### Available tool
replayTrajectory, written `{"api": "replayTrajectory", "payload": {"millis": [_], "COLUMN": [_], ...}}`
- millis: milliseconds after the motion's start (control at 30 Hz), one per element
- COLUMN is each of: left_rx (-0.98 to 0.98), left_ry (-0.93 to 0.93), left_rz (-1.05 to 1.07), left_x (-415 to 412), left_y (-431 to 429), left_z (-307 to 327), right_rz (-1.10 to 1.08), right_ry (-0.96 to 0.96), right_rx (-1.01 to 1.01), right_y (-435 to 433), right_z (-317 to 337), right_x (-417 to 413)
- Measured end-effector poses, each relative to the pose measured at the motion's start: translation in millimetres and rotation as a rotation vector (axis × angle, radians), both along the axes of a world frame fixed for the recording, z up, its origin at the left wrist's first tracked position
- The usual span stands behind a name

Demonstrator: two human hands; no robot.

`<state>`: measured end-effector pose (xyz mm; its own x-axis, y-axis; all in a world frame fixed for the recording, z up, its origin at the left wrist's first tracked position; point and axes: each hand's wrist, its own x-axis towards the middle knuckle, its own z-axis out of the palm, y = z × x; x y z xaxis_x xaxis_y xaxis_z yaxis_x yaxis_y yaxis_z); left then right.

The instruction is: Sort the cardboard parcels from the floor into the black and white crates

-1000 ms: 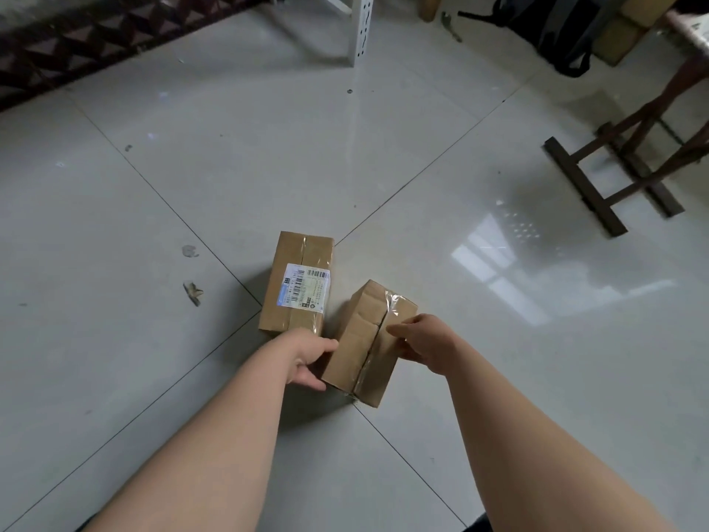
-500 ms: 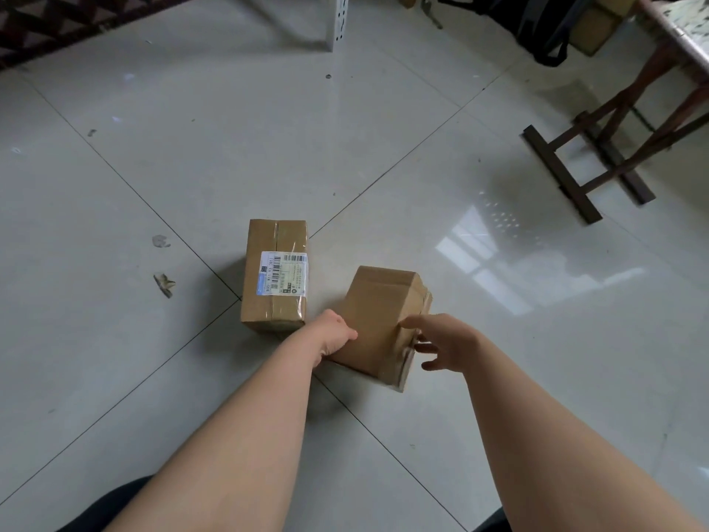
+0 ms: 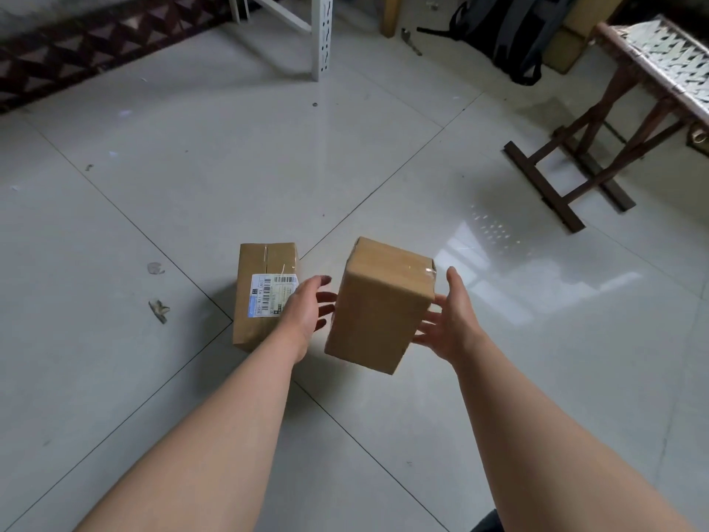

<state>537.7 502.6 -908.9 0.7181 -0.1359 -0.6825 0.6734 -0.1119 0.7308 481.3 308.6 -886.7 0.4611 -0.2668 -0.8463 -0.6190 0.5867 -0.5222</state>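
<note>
plain parcel (image 3: 380, 309) tilted, raised off floor (image 3: 192, 147) between left grip (image 3: 307, 309) and right grip (image 3: 449, 320), both wide, fingers straight at its sides | labelled parcel (image 3: 264, 297) flat on floor just left, apart | open tile ahead, wooden stand (image 3: 568, 178) well right | 0.5 s ago: plain parcel leaned on floor, left grip curled

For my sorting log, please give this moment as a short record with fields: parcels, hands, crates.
plain parcel: tilted, between both hands
labelled parcel: lying on floor, left of the plain one
left hand: straight fingers at plain parcel's left side
right hand: straight fingers at its right side
crates: not in view
</note>
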Motion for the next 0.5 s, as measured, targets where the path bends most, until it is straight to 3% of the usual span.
{"api": "replayTrajectory", "payload": {"millis": [333, 500], "left_rx": [-0.007, 0.035], "left_ry": [0.130, 0.093], "left_rz": [-0.109, -0.131], "left_x": [-5.3, -6.2], "left_y": [4.7, 8.7], "left_z": [-1.8, -5.1], "right_rz": [0.021, 0.066], "right_ry": [0.030, 0.096], "right_rx": [-0.049, -0.032], "right_y": [2.4, 2.9], "right_z": [-1.4, -0.4], "right_x": [-2.6, -3.8]}}
